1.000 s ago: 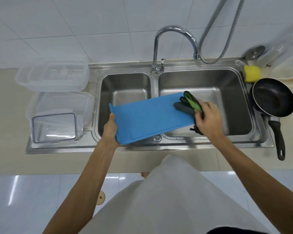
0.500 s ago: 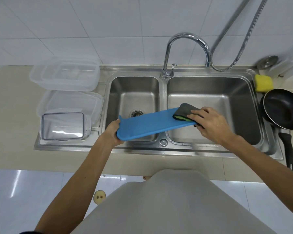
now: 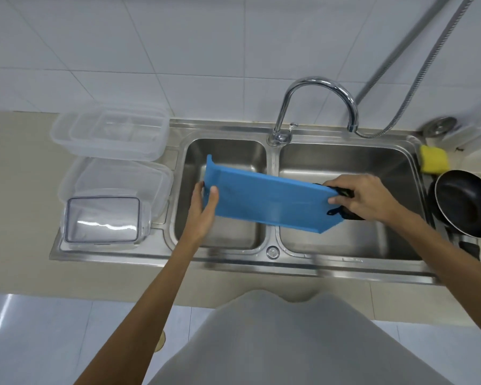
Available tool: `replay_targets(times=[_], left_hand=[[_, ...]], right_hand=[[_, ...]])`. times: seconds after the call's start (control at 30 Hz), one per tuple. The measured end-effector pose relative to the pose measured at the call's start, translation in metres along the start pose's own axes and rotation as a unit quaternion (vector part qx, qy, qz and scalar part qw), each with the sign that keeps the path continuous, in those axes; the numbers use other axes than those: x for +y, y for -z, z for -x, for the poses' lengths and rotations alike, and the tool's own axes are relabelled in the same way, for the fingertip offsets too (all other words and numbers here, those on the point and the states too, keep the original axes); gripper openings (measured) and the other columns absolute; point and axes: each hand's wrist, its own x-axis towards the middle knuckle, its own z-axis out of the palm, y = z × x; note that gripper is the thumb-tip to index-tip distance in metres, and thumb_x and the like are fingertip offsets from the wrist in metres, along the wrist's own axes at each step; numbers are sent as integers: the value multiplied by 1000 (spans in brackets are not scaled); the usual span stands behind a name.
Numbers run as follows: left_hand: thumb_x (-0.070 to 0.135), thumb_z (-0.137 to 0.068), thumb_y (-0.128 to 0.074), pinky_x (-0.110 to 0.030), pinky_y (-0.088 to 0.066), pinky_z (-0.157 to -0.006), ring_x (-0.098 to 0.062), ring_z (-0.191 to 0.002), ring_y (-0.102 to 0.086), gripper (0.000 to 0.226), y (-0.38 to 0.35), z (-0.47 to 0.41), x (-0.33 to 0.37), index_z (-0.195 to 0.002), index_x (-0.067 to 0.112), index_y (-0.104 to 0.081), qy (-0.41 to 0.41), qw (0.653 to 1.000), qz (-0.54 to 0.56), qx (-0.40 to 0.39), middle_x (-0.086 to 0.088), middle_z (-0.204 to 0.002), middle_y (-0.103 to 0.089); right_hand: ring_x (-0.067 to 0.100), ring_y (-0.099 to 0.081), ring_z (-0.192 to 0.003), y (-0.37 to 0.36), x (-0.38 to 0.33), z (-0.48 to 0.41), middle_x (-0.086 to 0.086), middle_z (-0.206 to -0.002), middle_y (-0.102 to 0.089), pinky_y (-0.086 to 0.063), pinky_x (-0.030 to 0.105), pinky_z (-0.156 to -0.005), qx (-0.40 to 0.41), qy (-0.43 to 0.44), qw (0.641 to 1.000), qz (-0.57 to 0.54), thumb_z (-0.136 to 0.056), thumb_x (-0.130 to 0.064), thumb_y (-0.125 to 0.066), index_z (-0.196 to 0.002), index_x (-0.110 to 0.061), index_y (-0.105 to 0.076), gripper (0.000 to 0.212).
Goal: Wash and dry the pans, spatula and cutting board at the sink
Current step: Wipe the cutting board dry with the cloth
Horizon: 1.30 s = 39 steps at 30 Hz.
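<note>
i see the cutting board point(image 3: 267, 201) across the sink point(image 3: 272, 262), long axis left-right, left hand point(image 3: 203, 209) gripping its left end, right hand point(image 3: 364, 198) pinching the right end plus a dark cloth point(image 3: 349, 216).

I hold the blue cutting board point(image 3: 267, 201) tipped up on its long edge over the sink point(image 3: 233, 259), spanning both basins. My left hand point(image 3: 203, 209) pinches its left end, and my right hand point(image 3: 367, 198) pinches its right end against a dark cloth point(image 3: 347, 193). The black pan point(image 3: 467, 204) sits upright on the sink's right rim.
</note>
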Motion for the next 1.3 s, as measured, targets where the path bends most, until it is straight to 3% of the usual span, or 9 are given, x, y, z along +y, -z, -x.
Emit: replay_targets(times=[0.13, 0.27, 0.37, 0.5, 0.6, 0.73, 0.87, 1.0, 1.3], left_hand=[[75, -77, -59, -38, -53, -98, -9, -117, -59, 77, 15, -30, -14, -131, 25, -40, -6, 999, -32, -7, 9, -126, -58], [80, -68, -66, -25, -56, -81, -13, -104, -69, 67, 20, -48, -19, -110, 28, -64, -15, 999, -13, -33, 8, -109, -71], [78, -66, -70, -27, -59, -72, -14, -92, -73, 65, 15, -52, -23, -100, 23, -70, -15, 1000, 18, 6, 7, -94, -76], [60, -77, -69, -24, -58, -59, -5, -72, -72, 33, 3, -44, -18, -84, 28, -69, -17, 996, 0, 84, 11, -74, -74], [40, -87, -73, -16, -51, -55, 0, -68, -70, 17, -3, -40, -14, -81, 25, -68, 7, 994, -13, 105, 12, -71, -72], [43, -87, -72, -12, -47, -51, 2, -64, -68, 27, -4, -41, -11, -78, 17, -69, 33, 991, -42, 122, 6, -74, -71], [54, -85, -70, -16, -48, -51, -6, -64, -69, 42, -7, -41, -5, -76, 13, -69, 58, 988, -50, 133, 2, -73, -72], [58, -88, -64, -13, -42, -48, -8, -62, -66, 52, -12, -42, 4, -79, 7, -68, 78, 984, -69, 141, 2, -72, -69], [65, -86, -62, -23, -45, -52, -15, -63, -68, 62, -20, -38, 13, -78, 3, -67, 94, 976, -86, 178, -2, -72, -70]], right_hand=[[14, -69, -94, 6, 14, -16, -17, -106, -71, -56, 47, -89, -46, -25, 997, -49, -79, -14, -84, -118, -20, -75, 40], [17, -70, -97, 8, 28, -39, -13, -106, -74, -54, 49, -92, -68, -47, 993, -83, -76, -13, -87, -118, -24, -75, 46], [23, -64, -104, -5, 27, -51, -1, -115, -72, -48, 44, -97, -23, -7, 999, -28, -75, -14, -88, -126, -20, -71, 54], [37, -54, -111, -43, 33, -52, 6, -131, -63, -28, 25, -99, 65, -56, 995, 43, -76, -15, -87, -136, -20, -63, 65], [41, -52, -114, -69, 30, -53, 10, -135, -59, -30, 30, -104, 122, -92, 988, 36, -76, -9, -84, -137, -14, -62, 65], [36, -52, -116, -90, 4, -57, 14, -130, -57, -40, 36, -105, 238, -233, 941, -63, -80, 3, -67, -138, -12, -59, 61], [27, -54, -113, -102, -42, -61, 14, -123, -55, -37, 23, -97, 283, -347, 868, -213, -84, -1, -63, -141, -13, -54, 59], [17, -53, -100, -123, -89, -61, 9, -112, -56, -36, 14, -87, 278, -288, 875, -271, -84, 1, -66, -142, -10, -54, 60], [22, -46, -128, -172, -108, -53, 6, -136, -44, -37, 35, -114, 142, -224, 919, -291, -92, -19, -72, -148, -14, -45, 62]])
